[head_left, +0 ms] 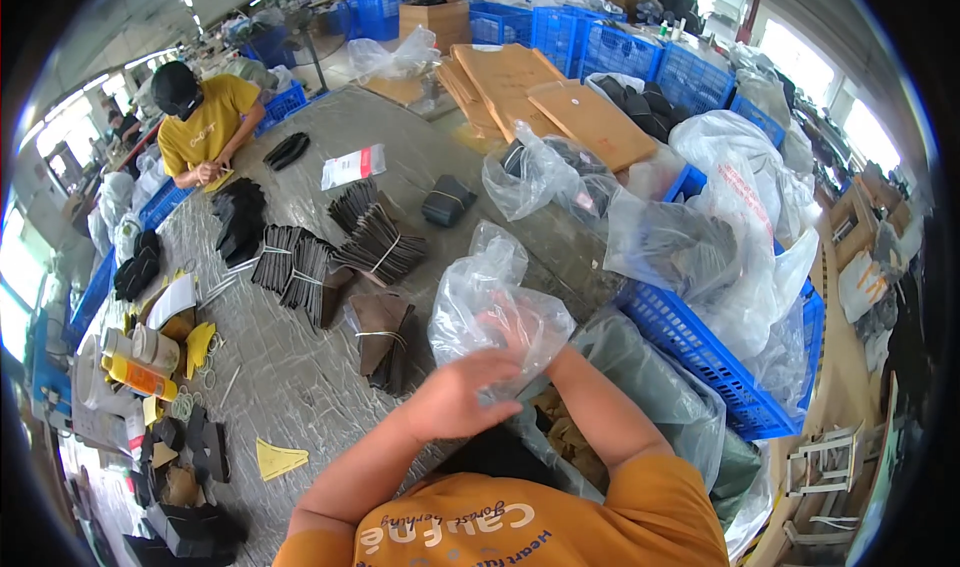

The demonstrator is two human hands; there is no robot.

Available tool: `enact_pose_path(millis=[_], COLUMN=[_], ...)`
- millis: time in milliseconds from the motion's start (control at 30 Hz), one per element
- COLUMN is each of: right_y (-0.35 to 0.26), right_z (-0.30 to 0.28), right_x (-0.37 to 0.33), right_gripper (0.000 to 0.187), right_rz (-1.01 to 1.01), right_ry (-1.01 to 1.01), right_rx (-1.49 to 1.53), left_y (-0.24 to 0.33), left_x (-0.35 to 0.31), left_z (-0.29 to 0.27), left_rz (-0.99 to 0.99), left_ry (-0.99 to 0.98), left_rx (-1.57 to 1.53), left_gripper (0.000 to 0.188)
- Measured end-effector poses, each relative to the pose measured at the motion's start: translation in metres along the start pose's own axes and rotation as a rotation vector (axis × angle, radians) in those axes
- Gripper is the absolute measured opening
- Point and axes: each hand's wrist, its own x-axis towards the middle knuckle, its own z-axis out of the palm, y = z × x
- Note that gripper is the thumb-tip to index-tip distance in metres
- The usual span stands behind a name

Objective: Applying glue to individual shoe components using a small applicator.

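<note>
A clear plastic bag (462, 302) is bunched up in front of me over the table. My right hand (520, 329) reaches into it or behind it; its fingers look stretched out, blurred by the film. At the bag's near edge is my left hand (462, 395), thumb and fingers apart, touching or almost touching the plastic. Just left of the bag lies a bundle of dark brown cut pieces (382, 339) tied with a band. Farther off stand more banded stacks of dark pieces (385, 247) and a small black bundle (447, 202).
A blue crate (700, 352) heaped with clear bags borders my right. Flat brown cardboard (590, 122) lies at the back. Bottles and jars (140, 372), plus a yellow cut piece (280, 459), are at left. Across the table, a person in yellow (210, 127) handles a small piece.
</note>
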Motion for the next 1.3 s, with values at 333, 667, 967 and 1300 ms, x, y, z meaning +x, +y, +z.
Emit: enact_pose_path(millis=[333, 667, 967, 1300], right_y=[-0.023, 0.227, 0.094, 0.016], right_z=[-0.136, -0.124, -0.156, -0.046], right_x=[-0.109, -0.28, -0.179, -0.102], right_gripper=[0.063, 0.047, 0.043, 0.007], right_rz=[-0.389, 1.078, 1.166, 0.058], right_ry=[0.221, 0.045, 0.261, 0.731], right_rx=[0.764, -0.091, -0.234, -0.048], left_y=[-0.047, -0.051, -0.044, -0.023], left_x=[0.008, 0.02, -0.014, 0.026], left_z=[-0.02, -0.006, 0.013, -0.03], left_rz=[-0.704, -0.307, -0.079, 0.003], left_ry=[0.716, 0.783, 0.477, 0.506], left_rx=[-0.151, 0.023, 0.249, 0.527], left_gripper=[0.021, 0.015, 0.029, 0.038])
